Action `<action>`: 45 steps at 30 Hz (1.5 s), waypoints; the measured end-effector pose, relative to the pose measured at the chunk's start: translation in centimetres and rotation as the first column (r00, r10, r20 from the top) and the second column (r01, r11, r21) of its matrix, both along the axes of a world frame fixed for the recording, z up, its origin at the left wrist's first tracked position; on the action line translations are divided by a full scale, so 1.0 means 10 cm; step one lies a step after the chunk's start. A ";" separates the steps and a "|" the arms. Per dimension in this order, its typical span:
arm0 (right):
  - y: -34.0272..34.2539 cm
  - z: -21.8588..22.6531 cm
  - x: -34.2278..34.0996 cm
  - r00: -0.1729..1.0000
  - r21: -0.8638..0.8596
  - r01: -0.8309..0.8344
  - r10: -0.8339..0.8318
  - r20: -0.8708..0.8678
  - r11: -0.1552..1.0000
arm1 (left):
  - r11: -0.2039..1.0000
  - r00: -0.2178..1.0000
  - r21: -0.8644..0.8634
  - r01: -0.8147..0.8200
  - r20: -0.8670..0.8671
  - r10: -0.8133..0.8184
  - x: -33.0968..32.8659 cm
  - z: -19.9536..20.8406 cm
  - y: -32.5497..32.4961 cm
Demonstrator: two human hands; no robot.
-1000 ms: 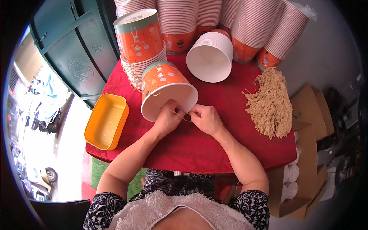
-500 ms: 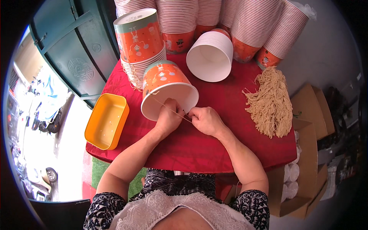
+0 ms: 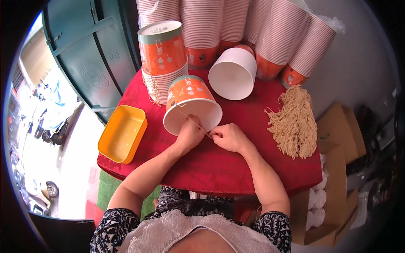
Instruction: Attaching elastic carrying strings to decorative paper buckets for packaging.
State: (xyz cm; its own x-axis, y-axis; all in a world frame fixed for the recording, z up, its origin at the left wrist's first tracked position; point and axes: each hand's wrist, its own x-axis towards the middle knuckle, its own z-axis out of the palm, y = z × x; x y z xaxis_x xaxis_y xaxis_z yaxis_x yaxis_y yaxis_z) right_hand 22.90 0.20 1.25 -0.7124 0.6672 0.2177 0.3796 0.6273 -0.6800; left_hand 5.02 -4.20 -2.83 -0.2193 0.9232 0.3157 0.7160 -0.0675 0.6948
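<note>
An orange paper bucket (image 3: 189,87) with a grey-green band lies tilted on the table, its white mouth facing me. My left hand (image 3: 190,133) reaches into that mouth at the lower rim; its fingers are curled and their tips hidden. A thin beige cord (image 3: 184,113) passes through the upper rim and slants down over my left fingers. At the bucket's lower right rim, my right hand (image 3: 230,137) is closed, pinching the cord between thumb and forefinger.
Nested buckets (image 3: 162,52) with cords on their side stand at the left, near a yellow basin (image 3: 122,135). Behind lies a white-mouthed bucket (image 3: 231,76), before tall bucket stacks (image 3: 202,31). A beige cord bundle (image 3: 295,124) rests right on the red-covered table (image 3: 253,107); open cartons (image 3: 333,185) stand beside it.
The whole view has shifted slightly, so the table things sit lower in the picture. Both hands stay at the bucket's mouth, with the cord still in my right fingers.
</note>
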 end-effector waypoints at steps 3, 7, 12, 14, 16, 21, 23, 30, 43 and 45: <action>0.04 0.23 0.15 0.999 -0.018 0.022 -0.023 -0.036 1.000 | 0.999 1.000 0.023 0.023 -0.013 -0.022 0.01 0.00 0.01; 0.19 0.17 0.24 0.972 0.021 0.141 -0.135 -0.192 0.990 | 0.996 0.997 0.045 0.078 -0.005 -0.078 0.05 0.10 -0.01; 0.16 -0.04 0.03 0.955 0.117 0.258 -0.235 -0.179 0.959 | 0.997 0.997 0.020 0.070 -0.023 -0.070 0.00 0.04 0.02; 0.20 -0.16 -0.06 0.945 0.159 0.272 -0.232 -0.232 0.949 | 0.997 0.997 0.032 0.075 -0.021 -0.074 0.02 0.07 -0.01; 0.20 -0.18 -0.07 0.948 0.132 0.276 -0.247 -0.200 0.952 | 0.987 0.988 0.076 0.141 0.050 -0.145 0.06 0.12 -0.10; 0.16 -0.09 -0.08 0.890 -0.118 0.271 -0.295 -0.348 0.955 | 0.950 0.961 0.166 0.263 -0.136 -0.242 0.27 0.24 -0.36; 0.08 -0.01 -0.09 0.872 -0.136 0.257 -0.290 -0.394 0.957 | 0.914 0.936 0.225 0.337 -0.186 -0.299 0.29 0.34 -0.54; -0.07 0.30 0.00 0.791 -0.168 0.228 -0.283 -0.543 0.959 | 0.688 0.748 -0.439 0.577 -0.054 -0.662 -0.13 1.02 -1.25; -0.46 0.70 -0.01 0.793 0.085 0.280 -0.181 -0.582 0.956 | 0.873 0.079 0.423 0.243 0.888 -0.452 -0.52 1.36 -1.11; -0.52 0.74 -0.05 0.810 0.337 0.315 -0.067 -0.582 0.887 | 0.910 0.017 0.386 0.153 0.920 -0.392 -0.36 1.39 -1.10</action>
State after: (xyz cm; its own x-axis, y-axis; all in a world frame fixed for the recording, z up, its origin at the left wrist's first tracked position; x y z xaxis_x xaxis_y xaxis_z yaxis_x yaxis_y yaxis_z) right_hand 22.36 -5.04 8.61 -0.2595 0.5398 0.8008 0.1697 0.8418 -0.5125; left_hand 1.38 -15.23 11.08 -0.1744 0.9685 0.1780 -0.6850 -0.2492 0.6846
